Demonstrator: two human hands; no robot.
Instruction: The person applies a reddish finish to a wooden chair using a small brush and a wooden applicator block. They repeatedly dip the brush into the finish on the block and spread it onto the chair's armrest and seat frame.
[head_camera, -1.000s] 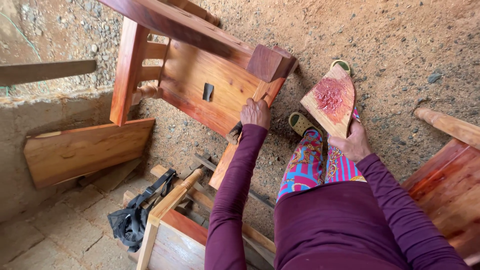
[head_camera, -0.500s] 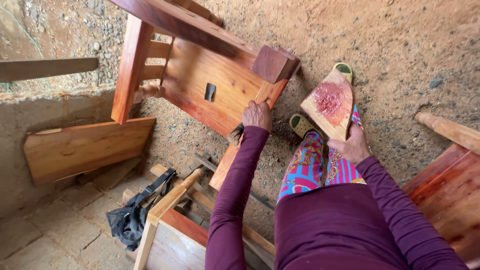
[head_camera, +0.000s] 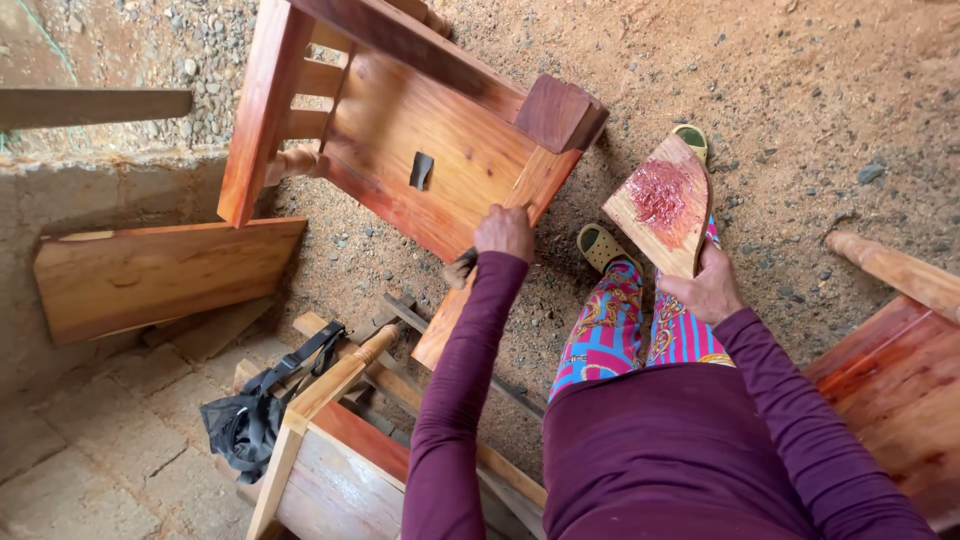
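Meanwhile the left hand (head_camera: 505, 232), gripping a brush (head_camera: 462, 268), has crept along the chair (head_camera: 430, 140) edge, while the right hand (head_camera: 708, 288) still holds the stain-smeared board (head_camera: 662, 205).

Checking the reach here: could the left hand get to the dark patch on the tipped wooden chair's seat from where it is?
Probably yes: the left hand rests on the chair edge, and bare wood lies between it and the dark patch.

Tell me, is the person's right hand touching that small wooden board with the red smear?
Touching. The head view shows the right hand gripping the lower edge of the small wooden board, fingers wrapped onto it with no gap.
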